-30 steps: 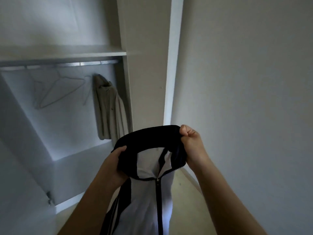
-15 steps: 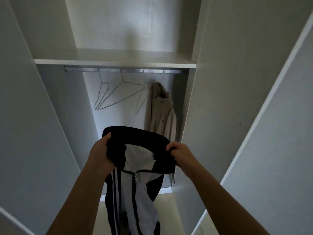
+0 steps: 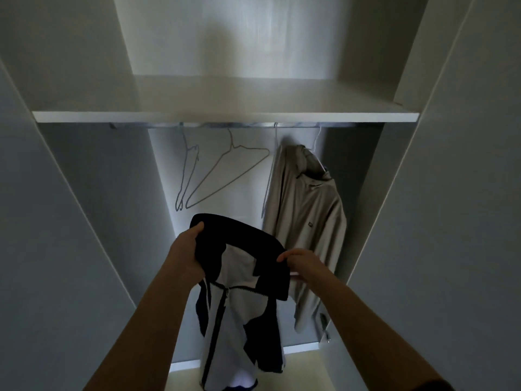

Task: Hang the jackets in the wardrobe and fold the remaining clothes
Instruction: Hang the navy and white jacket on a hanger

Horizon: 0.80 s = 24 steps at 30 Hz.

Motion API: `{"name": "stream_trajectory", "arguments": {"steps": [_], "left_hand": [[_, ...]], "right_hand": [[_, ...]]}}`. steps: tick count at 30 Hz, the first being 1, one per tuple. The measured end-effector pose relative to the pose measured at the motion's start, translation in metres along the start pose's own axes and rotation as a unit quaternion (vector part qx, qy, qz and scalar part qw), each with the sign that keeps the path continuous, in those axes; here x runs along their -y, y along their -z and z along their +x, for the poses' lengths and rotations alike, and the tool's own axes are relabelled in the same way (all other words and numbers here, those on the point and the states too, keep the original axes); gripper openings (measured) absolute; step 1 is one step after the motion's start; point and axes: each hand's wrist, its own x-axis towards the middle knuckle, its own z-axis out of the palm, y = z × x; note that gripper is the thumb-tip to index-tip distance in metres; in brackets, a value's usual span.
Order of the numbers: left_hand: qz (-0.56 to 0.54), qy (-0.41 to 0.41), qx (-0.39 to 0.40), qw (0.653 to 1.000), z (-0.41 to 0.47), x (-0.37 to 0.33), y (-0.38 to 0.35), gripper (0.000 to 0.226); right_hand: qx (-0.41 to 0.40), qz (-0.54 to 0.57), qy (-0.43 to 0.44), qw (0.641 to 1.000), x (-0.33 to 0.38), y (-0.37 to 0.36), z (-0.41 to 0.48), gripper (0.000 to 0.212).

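A black and white zip jacket (image 3: 234, 311) hangs down in front of me, held up by its dark collar. My left hand (image 3: 186, 255) grips the collar's left side and my right hand (image 3: 303, 263) pinches its right side. Behind it is the open wardrobe with a metal rail (image 3: 225, 125) under a white shelf (image 3: 225, 115). Two bare wire hangers (image 3: 222, 173) hang on the rail at left of centre. A beige jacket (image 3: 307, 221) hangs on the rail at the right.
Wardrobe side panels (image 3: 93, 207) close in on both sides, and open doors stand at the far left and right. A pale floor (image 3: 296, 371) shows below the wardrobe base. The top shelf holds nothing I can see.
My view has swung left from the wall to face straight into the wardrobe, which now looks closer. Both hands keep hold of the jacket collar, raised toward the rail.
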Motion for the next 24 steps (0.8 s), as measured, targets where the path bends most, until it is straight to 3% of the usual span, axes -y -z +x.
{"name": "stream_trajectory", "arguments": {"steps": [2, 10, 14, 17, 24], "left_hand": [[0.019, -0.002, -0.021, 1.0, 0.025, -0.015, 0.001, 0.031], [0.043, 0.005, -0.076, 0.996, 0.097, -0.045, 0.008, 0.039], [0.019, 0.003, -0.085, 0.996, 0.122, -0.056, 0.008, 0.046], [0.02, -0.01, -0.095, 0.995, 0.135, -0.06, 0.01, 0.038], [-0.027, -0.032, -0.105, 0.994, 0.147, -0.056, 0.008, 0.028]], "right_hand": [[-0.034, 0.008, 0.005, 0.999, 0.012, -0.007, 0.03, 0.02], [-0.074, 0.016, 0.044, 0.996, 0.083, -0.015, 0.148, 0.044], [-0.025, 0.079, 0.027, 0.996, 0.119, -0.02, 0.193, 0.023], [0.018, 0.13, 0.018, 0.991, 0.136, -0.031, 0.215, 0.008], [-0.043, 0.132, 0.055, 0.989, 0.16, -0.024, 0.239, 0.029]]}}
